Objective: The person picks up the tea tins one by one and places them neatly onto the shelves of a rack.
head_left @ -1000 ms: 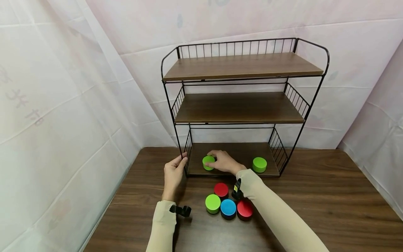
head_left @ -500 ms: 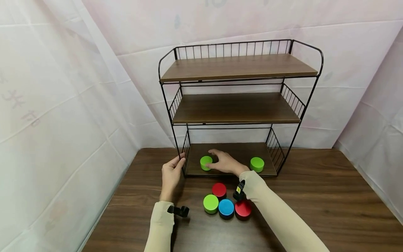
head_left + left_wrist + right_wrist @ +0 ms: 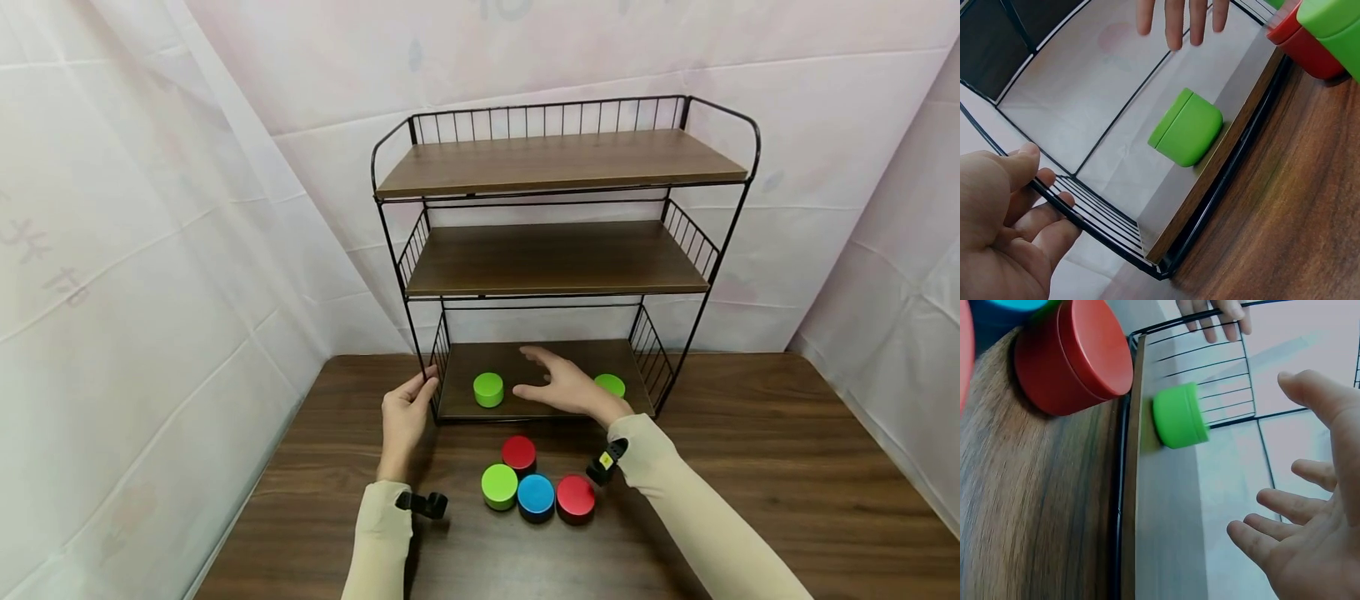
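Here's the left hand (image 3: 403,417), thumb and fingertips pinching the front left upright of the three-tier rack (image 3: 555,254), low down, around its bottom tier. Over to the right hand (image 3: 566,386): fingers spread, thumb held well away from them, hovering above the rack's bottom shelf! Near its fingertips, toward the rack's left end, a green jar (image 3: 488,389) stands upright on that same shelf, with a gap between it and the hand. Toward the rack's right end it's a second green jar (image 3: 610,384), partly hidden by the right wrist in the head view. Down in front of the rack, on the wood-grain table (image 3: 787,475), four more stand bunched: a rear red jar (image 3: 519,452) closest to the rack, then, farther out from it, left to right, a lime jar (image 3: 499,486), a blue jar (image 3: 536,497) and a front red jar (image 3: 575,497). Behind the rack hangs pale, creased cloth (image 3: 825,125).
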The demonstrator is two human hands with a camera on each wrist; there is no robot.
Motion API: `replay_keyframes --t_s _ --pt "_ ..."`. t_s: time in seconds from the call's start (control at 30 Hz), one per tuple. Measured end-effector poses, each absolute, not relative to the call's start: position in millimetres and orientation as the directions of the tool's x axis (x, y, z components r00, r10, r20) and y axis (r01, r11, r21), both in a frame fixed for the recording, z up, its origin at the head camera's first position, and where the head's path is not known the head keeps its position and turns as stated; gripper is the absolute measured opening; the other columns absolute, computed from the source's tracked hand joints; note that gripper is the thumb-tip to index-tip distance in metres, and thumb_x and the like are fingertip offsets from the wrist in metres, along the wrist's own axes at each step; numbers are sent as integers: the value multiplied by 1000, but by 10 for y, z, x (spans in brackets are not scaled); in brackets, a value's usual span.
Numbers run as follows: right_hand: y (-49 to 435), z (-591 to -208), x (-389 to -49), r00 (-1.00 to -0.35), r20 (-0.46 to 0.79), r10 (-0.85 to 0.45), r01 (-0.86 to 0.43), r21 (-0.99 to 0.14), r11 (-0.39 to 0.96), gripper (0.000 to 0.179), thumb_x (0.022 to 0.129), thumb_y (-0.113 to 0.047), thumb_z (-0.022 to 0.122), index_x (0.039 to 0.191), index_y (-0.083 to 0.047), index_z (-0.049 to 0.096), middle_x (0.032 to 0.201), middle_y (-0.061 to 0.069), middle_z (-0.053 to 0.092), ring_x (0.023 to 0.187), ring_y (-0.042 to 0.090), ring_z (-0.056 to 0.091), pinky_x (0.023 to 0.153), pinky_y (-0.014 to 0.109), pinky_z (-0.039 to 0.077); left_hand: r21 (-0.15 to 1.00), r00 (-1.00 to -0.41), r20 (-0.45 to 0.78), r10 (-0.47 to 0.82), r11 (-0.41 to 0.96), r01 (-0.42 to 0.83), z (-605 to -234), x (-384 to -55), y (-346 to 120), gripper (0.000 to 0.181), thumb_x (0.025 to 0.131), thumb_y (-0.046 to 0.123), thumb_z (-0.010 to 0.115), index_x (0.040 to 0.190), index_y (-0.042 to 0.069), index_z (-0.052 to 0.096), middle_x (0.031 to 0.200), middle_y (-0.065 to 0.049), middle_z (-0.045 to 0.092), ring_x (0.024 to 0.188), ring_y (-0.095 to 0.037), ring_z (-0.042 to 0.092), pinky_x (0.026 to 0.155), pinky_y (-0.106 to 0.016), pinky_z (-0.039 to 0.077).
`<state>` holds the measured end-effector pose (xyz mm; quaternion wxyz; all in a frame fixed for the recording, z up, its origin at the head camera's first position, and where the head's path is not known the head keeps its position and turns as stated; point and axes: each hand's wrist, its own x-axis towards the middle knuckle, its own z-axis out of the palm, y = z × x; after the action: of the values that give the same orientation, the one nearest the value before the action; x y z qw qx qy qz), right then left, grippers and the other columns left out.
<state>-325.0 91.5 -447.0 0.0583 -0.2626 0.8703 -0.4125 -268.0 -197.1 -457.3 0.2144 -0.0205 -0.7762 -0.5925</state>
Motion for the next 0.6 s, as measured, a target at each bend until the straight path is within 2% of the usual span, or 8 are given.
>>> replay_keyframes --t_s 0.17,0.37,0.6 --pt "1032 -4387 -3135 -849 137 -511 -419 -764 490 80 96 -42 73 160 -11 36 161 17 41 148 42 39 114 56 42 912 -911 344 -228 311 266 -4570 -2672 -1968 26 99 6 68 123 -2 74 120 -20 73 116 -28 68 83 -7 48" --pt "1130 -4269 -3008 -844 183 -505 -440 -775 454 77 96 -38 74 159 -14 37 162 14 41 148 38 40 115 54 41 915 -912 342 -225 301 269 -4572 -2674 -1961 24 99 7 68 122 1 76 120 -19 74 115 -28 69 84 -8 49" --pt "1236 -4234 -2843 -846 226 -483 -431 -824 368 75 97 -32 74 159 -18 36 160 12 43 148 34 42 115 53 41 914 -913 346 -218 299 275 -4591 -2676 -1953 27 100 7 67 124 -5 72 122 -21 72 119 -30 67 84 -6 47"
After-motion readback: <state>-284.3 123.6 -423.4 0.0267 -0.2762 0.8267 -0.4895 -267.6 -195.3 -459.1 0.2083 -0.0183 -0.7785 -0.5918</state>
